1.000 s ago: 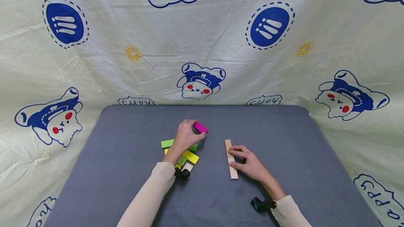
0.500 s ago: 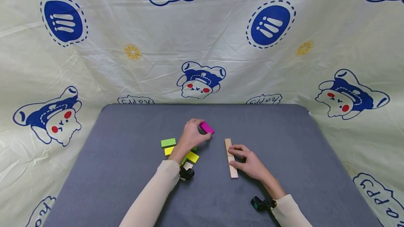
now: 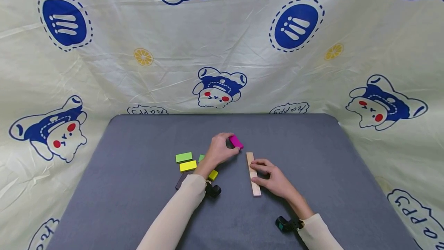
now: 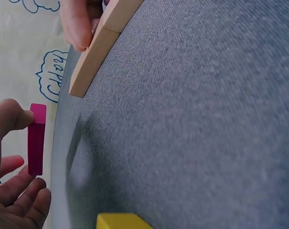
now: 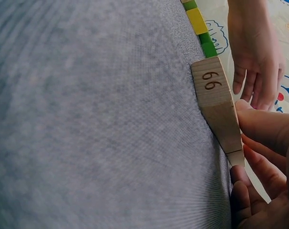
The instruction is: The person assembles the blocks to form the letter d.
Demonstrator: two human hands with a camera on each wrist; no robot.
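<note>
My left hand (image 3: 220,150) pinches a magenta wooden block (image 3: 236,142) between thumb and fingers. In the left wrist view that magenta block (image 4: 37,138) is held above the grey table, its shadow falling below. Two plain wooden blocks (image 3: 254,183) lie end to end in a line, just right of the magenta one. My right hand (image 3: 274,178) touches their right side with thumb and fingertips, one near each side of the seam. In the right wrist view the near plain block (image 5: 213,88) shows an engraved number on its end.
Left of the plain blocks lie a light green block (image 3: 184,157), a yellow block (image 3: 188,166) and a dark block (image 3: 182,179). More green and yellow blocks are partly hidden under my left forearm. A patterned cloth (image 3: 222,30) hangs behind the grey table (image 3: 138,211).
My left hand has carried the magenta block to the right, closer to the far end of the plain blocks. Its forearm uncovers the dark block. My right hand has stayed in place.
</note>
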